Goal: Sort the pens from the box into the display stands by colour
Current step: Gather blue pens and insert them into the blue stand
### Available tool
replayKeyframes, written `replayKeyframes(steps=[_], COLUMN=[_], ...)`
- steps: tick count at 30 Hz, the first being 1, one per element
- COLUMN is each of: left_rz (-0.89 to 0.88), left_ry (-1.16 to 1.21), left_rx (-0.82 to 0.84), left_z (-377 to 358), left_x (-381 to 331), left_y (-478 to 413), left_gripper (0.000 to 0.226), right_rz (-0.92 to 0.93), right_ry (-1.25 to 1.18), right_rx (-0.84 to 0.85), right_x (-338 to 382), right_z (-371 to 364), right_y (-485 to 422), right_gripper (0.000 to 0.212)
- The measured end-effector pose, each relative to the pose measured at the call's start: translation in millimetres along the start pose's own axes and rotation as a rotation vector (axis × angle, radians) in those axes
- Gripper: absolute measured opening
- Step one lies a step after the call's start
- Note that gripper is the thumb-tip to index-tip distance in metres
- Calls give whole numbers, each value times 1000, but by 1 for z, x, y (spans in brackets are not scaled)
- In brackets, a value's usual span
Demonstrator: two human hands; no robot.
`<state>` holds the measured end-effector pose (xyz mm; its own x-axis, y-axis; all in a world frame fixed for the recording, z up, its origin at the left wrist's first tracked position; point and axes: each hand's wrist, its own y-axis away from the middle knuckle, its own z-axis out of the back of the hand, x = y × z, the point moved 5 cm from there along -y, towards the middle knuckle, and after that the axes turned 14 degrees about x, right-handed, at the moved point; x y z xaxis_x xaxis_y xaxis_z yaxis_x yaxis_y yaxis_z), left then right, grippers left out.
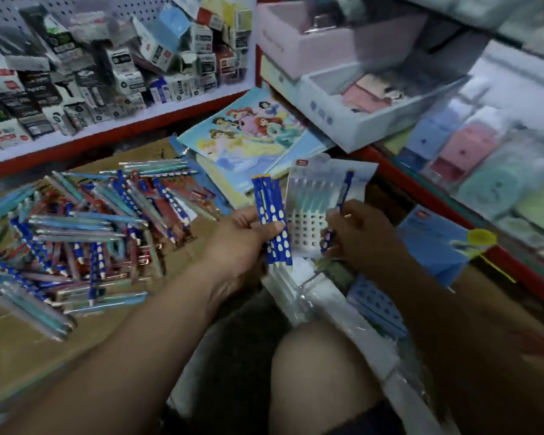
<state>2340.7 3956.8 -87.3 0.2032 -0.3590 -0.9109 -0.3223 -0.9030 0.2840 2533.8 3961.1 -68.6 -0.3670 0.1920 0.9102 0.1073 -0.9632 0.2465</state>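
Note:
My left hand (239, 243) grips a bunch of three dark blue pens (272, 221) with white oval dots, held upright. My right hand (358, 233) pinches one more dark blue pen (343, 196) beside a white display stand (308, 208) with rows of holes and several pale pens in its back row. A loose pile of pens (85, 233) in dark blue, light blue, teal and red lies on flattened cardboard (29, 334) to the left. A second, pale blue holed stand (377, 302) lies lower right, partly behind my right forearm.
Picture notebooks (245, 133) lie behind the stand. A red-edged shelf (107, 133) with small boxed goods runs along the back left. Trays and packaged stationery (484, 152) fill the shelves on the right. A bare knee (318, 372) and clear plastic wrap (352, 328) are at the bottom centre.

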Motion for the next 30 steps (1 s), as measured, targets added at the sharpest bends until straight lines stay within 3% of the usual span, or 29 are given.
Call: replayKeyframes(steps=[4, 7, 10, 18, 30], left_rz=[-18, -5, 21, 56, 49], left_ry=[-44, -65, -90, -156, -206], left_rx=[77, 109, 89, -51, 41], left_z=[-56, -93, -120, -128, -118], left_x=[12, 17, 24, 55, 66], left_y=[-7, -12, -19, -37, -42], left_gripper=[14, 15, 16, 19, 15], right_rz=[-29, -70, -89, -76, -119], right_ry=[298, 258, 278, 435, 595], right_rx=[-232, -311, -378, -267, -256], right_x=[-20, -43, -62, -92, -103], right_z=[62, 96, 115, 107, 100], right_y=[55, 83, 94, 55, 25], right_gripper=[33, 14, 15, 22, 28])
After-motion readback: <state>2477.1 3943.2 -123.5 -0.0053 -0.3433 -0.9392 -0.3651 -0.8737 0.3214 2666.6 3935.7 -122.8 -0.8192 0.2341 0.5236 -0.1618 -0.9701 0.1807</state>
